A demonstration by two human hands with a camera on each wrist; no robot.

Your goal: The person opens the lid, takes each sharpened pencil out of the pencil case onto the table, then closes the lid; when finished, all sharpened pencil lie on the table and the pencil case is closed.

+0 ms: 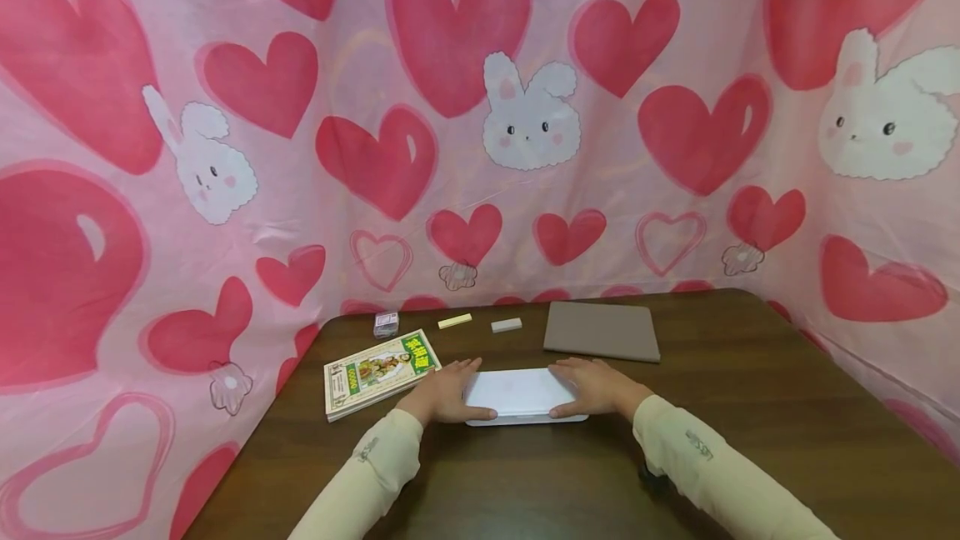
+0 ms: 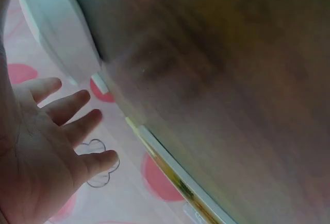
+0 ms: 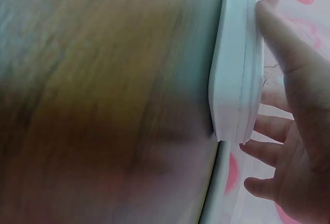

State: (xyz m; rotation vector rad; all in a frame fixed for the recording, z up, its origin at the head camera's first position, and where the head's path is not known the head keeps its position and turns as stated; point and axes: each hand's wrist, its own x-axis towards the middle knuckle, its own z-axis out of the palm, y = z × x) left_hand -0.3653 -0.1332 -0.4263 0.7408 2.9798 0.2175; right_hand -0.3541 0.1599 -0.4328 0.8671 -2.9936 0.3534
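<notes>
While the white case (image 1: 521,391) lay well in from the far edge of the table (image 1: 735,382), the left hand (image 1: 448,390) and right hand (image 1: 597,387) bracketed its ends, fingers extended, seemingly steadying it, the next move probably calling for even pressure.

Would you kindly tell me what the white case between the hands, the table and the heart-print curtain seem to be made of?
White case: probably smooth plastic, judging by its even colour and rounded corners. Table: wood or wood-look laminate, low sheen, from the brown grain. Curtain: likely printed fabric, fairly matt, given its soft folds.
</notes>
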